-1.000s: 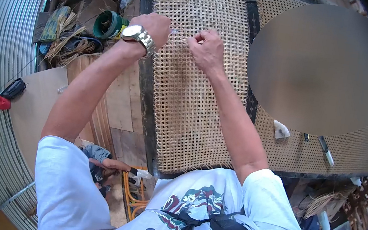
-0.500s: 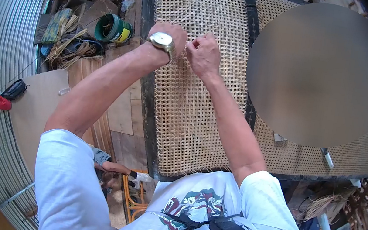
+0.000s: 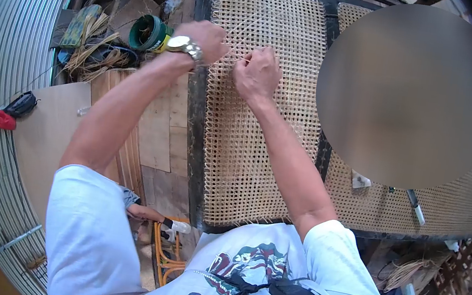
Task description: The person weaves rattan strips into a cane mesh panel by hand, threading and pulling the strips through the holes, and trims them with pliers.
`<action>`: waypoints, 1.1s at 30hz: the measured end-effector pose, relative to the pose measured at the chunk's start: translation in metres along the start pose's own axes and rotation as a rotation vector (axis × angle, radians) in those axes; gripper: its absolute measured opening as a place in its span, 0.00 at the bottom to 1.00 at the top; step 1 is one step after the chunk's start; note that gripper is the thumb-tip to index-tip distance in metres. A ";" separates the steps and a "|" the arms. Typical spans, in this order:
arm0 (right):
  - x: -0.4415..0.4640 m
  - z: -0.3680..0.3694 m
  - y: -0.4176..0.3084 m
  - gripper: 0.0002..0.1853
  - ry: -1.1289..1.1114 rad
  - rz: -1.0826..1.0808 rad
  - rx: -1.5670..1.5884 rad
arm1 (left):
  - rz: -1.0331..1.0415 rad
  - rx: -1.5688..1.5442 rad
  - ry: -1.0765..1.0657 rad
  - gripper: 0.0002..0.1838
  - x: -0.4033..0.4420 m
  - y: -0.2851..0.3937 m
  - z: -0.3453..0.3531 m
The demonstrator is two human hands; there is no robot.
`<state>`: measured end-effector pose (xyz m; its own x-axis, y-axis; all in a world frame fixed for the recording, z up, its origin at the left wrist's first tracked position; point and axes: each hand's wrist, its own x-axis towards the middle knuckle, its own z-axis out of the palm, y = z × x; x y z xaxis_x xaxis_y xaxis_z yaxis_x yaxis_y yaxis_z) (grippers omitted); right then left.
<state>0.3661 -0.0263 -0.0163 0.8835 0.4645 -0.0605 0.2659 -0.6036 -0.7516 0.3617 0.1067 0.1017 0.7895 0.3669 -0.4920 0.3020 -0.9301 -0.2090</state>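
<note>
A woven cane panel (image 3: 250, 174) with open holes lies in front of me, set in a black frame (image 3: 193, 141). Over the panel's upper left edge is my left hand (image 3: 208, 37), slightly blurred, fingers curled, a metal watch on its wrist. To its right, my right hand (image 3: 258, 77) rests on or just above the weave, thumb and fingers pinched together. Whatever lies between the fingers of either hand is too thin or too hidden to name. A gap separates the two hands.
A green bucket (image 3: 156, 36) and loose cane strips (image 3: 89, 42) sit at the left. A white-handled knife (image 3: 418, 210) and a small pale block (image 3: 360, 180) lie on the right-hand cane section. A large blurred disc hides much there. Someone's limb (image 3: 145, 213) shows lower left.
My left hand has moved left, away from my right hand, toward the frame's left edge. The right hand stays pinched at nearly the same spot. The view has shifted slightly.
</note>
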 end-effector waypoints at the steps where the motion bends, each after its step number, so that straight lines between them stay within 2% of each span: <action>1: -0.001 0.002 0.000 0.08 0.036 -0.060 -0.057 | 0.022 0.069 0.121 0.18 -0.003 -0.018 -0.005; 2: -0.004 0.004 0.000 0.08 0.071 -0.118 -0.113 | -0.043 0.113 0.245 0.17 -0.010 -0.035 -0.020; 3: -0.005 -0.005 -0.003 0.07 -0.034 -0.100 -0.117 | -0.010 0.153 0.322 0.18 -0.009 -0.065 -0.026; 4: -0.005 -0.005 0.000 0.07 -0.031 -0.099 -0.114 | -0.141 0.096 0.406 0.20 0.001 -0.093 -0.022; 6: -0.005 -0.001 0.005 0.10 0.092 -0.229 0.105 | -0.262 0.053 0.441 0.22 0.005 -0.134 -0.032; 9: 0.001 0.003 0.004 0.11 0.152 -0.354 0.132 | -0.225 -0.043 0.386 0.20 0.005 -0.151 -0.017; 12: 0.011 0.006 -0.003 0.07 0.224 -0.481 0.125 | -0.108 -0.097 0.299 0.18 -0.006 -0.114 0.004; 14: 0.016 0.005 -0.009 0.04 -0.194 -0.056 0.961 | 0.019 -0.206 0.188 0.18 -0.006 -0.087 0.016; 15: 0.019 -0.007 -0.015 0.04 -0.178 -0.007 1.137 | 0.031 -0.223 0.161 0.18 -0.010 -0.068 0.016; 16: 0.024 -0.010 -0.012 0.06 -0.158 0.024 1.174 | 0.042 -0.239 0.136 0.18 -0.014 -0.050 0.014; 18: 0.028 -0.015 0.000 0.07 -0.153 0.197 0.915 | 0.037 -0.162 0.126 0.17 -0.014 -0.025 0.013; 19: 0.028 -0.017 0.003 0.07 -0.149 0.196 0.911 | 0.045 -0.110 0.093 0.16 -0.013 -0.015 0.010; 21: 0.025 -0.019 0.007 0.09 -0.082 0.158 0.507 | 0.052 -0.057 0.057 0.14 -0.011 -0.006 0.005; 22: 0.025 -0.019 0.010 0.09 -0.082 0.163 0.509 | 0.055 -0.006 0.037 0.14 -0.008 -0.004 0.004; 24: 0.025 -0.022 0.014 0.09 -0.135 0.085 0.309 | 0.062 0.046 0.019 0.13 -0.005 0.002 0.000; 27: 0.024 -0.023 0.014 0.09 -0.093 0.061 0.283 | 0.092 0.161 0.008 0.14 -0.002 0.010 -0.006; 33: 0.021 -0.027 0.009 0.09 -0.087 -0.044 0.223 | 0.229 0.168 0.184 0.11 0.007 0.020 0.003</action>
<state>0.3977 -0.0401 -0.0067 0.8338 0.5471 -0.0741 0.2027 -0.4283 -0.8806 0.3718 0.0908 0.0912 0.9144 0.1253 -0.3850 0.0254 -0.9668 -0.2542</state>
